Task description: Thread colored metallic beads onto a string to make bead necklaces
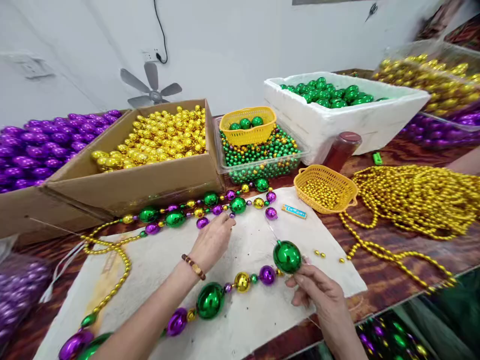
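Now right hand (pixel 318 290) pinches green ball (pixel 287 256); left hand (pixel 212 240) palm-down, fingers loose over beads (pixel 202 222)

A dark wood-grain table (pixel 397 280) carried everything. A white mat (pixel 240 320) lay on it beneath both hands, with a strand of green, gold and purple beads (pixel 210 300) resting across the mat. Beyond the left hand (pixel 212 242) sat a cardboard box of gold beads (pixel 150 150) and a clear tub of small green beads (pixel 262 160). Beyond the right hand (pixel 318 292) stood a yellow basket (pixel 325 189), a white foam box of green beads (pixel 345 110) and a heap of gold bead strings (pixel 416 200).
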Motion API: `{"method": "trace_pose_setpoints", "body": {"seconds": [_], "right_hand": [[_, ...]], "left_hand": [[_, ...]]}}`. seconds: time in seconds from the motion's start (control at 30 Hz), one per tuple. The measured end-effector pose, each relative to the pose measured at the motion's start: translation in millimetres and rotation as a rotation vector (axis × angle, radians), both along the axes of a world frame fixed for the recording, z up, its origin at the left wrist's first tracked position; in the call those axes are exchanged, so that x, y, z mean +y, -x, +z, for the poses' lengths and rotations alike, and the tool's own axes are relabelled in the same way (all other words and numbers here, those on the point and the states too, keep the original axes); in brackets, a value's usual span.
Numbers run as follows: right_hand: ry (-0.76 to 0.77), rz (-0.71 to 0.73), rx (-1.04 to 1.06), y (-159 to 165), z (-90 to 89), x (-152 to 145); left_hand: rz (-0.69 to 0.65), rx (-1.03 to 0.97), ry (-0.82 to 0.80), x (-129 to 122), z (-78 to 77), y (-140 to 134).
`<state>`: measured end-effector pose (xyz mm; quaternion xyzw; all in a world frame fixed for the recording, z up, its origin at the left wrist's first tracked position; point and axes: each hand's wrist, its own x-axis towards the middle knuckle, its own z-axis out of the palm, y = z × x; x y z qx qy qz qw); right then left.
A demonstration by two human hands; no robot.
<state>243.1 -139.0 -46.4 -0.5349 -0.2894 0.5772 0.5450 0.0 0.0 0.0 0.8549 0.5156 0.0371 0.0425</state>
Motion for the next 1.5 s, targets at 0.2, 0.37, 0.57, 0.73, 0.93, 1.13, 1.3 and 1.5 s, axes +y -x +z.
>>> {"method": "trace_pose_setpoints", "body": {"seconds": [0.2, 0.37, 0.57, 0.73, 0.93, 1.13, 1.3, 1.5], "right_hand": [[0.006, -0.036, 0.007, -12, -0.7, 3], [-0.021, 0.003, -0.031, -20, -2.2, 0], [-0.046, 0.11, -0.096, -12, 3.7, -8], [-0.061, 0.122, -0.182, -10, 13.5, -14], [-0.057, 0.092, -0.19, -10, 19.8, -19], [-0.054, 0.114, -0.234, -6, 20.5, -21], [-0.039, 0.108, -0.235, -5, 17.1, -22], [-0.041, 0.118, -0.255, -2, 18.4, -21]], "left_hand": [[-0.013, -0.037, 0.057, 15, -18.9, 13], [0.093, -0.491, 0.218, 6, -4.3, -1], [0.356, -1.619, 1.038, -22, 23.5, -42], [0.384, -1.862, 1.134, -31, 27.7, -51], [0.458, -1.936, 1.142, -34, 28.4, -49], [0.563, -2.039, 1.187, -35, 29.0, -53], [0.644, -2.052, 1.199, -34, 27.7, -56], [0.729, -2.077, 1.18, -33, 25.1, -59]]}}
